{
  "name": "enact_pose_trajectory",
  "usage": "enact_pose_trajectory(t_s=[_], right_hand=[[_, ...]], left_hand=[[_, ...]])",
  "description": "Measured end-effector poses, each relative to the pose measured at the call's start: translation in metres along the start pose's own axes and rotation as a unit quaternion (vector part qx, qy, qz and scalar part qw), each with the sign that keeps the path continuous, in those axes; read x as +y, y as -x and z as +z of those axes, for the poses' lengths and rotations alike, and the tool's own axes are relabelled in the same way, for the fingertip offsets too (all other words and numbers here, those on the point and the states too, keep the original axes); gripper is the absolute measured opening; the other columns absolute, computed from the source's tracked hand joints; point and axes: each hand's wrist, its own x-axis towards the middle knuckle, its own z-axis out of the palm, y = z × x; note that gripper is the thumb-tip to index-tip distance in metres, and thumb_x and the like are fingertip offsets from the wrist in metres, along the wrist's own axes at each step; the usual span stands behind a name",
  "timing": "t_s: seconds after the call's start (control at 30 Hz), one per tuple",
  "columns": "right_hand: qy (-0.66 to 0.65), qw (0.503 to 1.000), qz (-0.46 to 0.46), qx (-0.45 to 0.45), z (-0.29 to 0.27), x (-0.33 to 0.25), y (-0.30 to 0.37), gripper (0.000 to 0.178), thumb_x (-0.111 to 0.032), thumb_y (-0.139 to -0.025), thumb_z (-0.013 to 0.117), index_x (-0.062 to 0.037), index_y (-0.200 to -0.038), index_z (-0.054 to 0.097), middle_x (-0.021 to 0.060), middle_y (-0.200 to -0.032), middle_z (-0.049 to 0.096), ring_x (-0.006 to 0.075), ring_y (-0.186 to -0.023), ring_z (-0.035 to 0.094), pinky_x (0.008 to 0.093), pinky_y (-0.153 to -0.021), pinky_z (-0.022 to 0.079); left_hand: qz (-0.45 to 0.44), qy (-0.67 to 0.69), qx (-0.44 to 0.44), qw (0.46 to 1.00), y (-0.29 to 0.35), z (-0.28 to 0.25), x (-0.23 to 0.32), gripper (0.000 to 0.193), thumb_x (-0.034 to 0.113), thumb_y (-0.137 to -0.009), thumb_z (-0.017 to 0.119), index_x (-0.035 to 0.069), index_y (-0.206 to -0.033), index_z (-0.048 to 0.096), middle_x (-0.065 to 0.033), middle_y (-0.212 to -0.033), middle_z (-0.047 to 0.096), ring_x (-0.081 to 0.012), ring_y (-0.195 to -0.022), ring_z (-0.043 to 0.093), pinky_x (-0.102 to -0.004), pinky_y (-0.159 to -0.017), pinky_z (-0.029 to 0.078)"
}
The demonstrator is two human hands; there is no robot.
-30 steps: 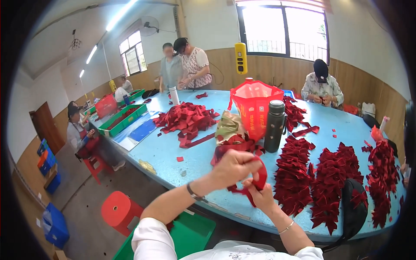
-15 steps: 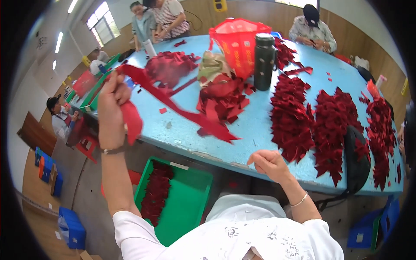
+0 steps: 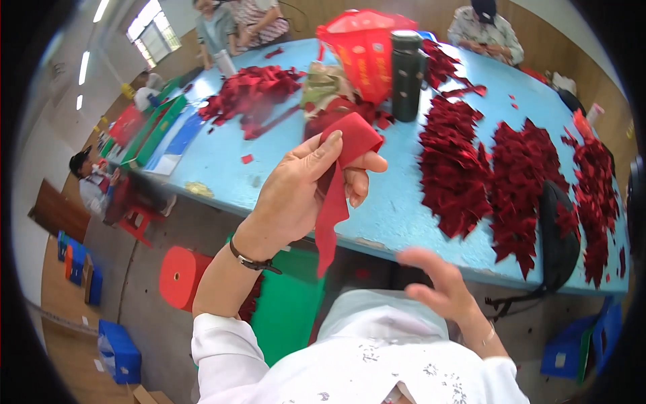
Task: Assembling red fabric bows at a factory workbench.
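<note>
Above the table's near edge, my left hand (image 3: 296, 185) is closed on a red ribbon (image 3: 332, 212). The ribbon bends over in a loop at the fingers, and a pointed tail hangs below the palm. To the right, my right hand (image 3: 441, 289) is apart from the ribbon, thumb and forefinger spread with nothing seen between them; motion blurs it somewhat. Behind my left hand lies a heap of dark red ribbon pieces (image 3: 367, 111), partly hidden. Long piles of dark red bows (image 3: 451, 175) rest on the table to the right.
The pale blue table (image 3: 397, 202) carries a red bag (image 3: 363, 57), a dark green bottle (image 3: 406, 77) and a black bag (image 3: 558, 249). Below stand a green crate (image 3: 289, 316) and a red stool (image 3: 182, 277). Several people work around the far side.
My left hand has come right and toward the middle, and the ribbon, stretched out before, is now gathered in a loop. My right hand has shifted slightly right and its fingers have spread.
</note>
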Motion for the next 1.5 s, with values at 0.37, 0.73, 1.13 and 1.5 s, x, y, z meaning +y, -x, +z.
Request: enact_pose_trajectory(t_s=[0.37,0.73,1.13,1.5], right_hand=[[-0.336,0.928,0.160,0.028,0.003,-0.003,-0.023,0.012,-0.010,-0.089,0.062,0.0011,-0.090,0.065,0.0001,-0.063,0.058,0.0030,-0.049,0.046,0.0197,-0.044,0.031],[-0.338,0.916,0.207,0.058,-0.038,-0.008,-0.009,0.017,-0.007,-0.089,0.060,0.0042,-0.076,0.062,0.0011,-0.055,0.054,0.0046,-0.040,0.042,0.0210,-0.037,0.029],[-0.344,0.907,0.073,0.231,-0.008,0.005,-0.026,0.037,-0.020,-0.086,0.067,0.0069,-0.107,0.054,0.0074,-0.076,0.062,0.0133,-0.066,0.060,0.0246,-0.062,0.048],[-0.341,0.909,0.228,0.073,0.010,0.019,-0.025,0.034,-0.014,-0.082,0.071,0.0058,-0.105,0.058,0.0055,-0.082,0.061,0.0105,-0.070,0.059,0.0232,-0.062,0.048]], left_hand=[[0.019,0.117,-0.013,0.993,-0.026,0.000,-0.078,0.028,0.023,-0.099,0.044,-0.001,-0.109,0.055,-0.0115,-0.091,0.066,-0.0155,-0.072,0.059,-0.0285,-0.064,0.050],[0.152,-0.584,0.067,0.795,0.027,-0.024,-0.087,0.034,0.011,-0.076,0.072,-0.002,-0.103,0.058,-0.0155,-0.106,0.063,-0.0194,-0.083,0.062,-0.0326,-0.078,0.049],[-0.172,0.013,-0.049,0.984,0.019,0.018,-0.143,0.022,0.008,-0.089,0.058,-0.004,-0.107,0.061,-0.0121,-0.092,0.067,-0.0199,-0.083,0.065,-0.0321,-0.077,0.052],[-0.111,-0.052,0.101,0.987,0.017,-0.005,-0.134,0.022,0.005,-0.093,0.047,-0.006,-0.103,0.062,-0.0124,-0.092,0.067,-0.0163,-0.082,0.064,-0.0281,-0.075,0.052]])
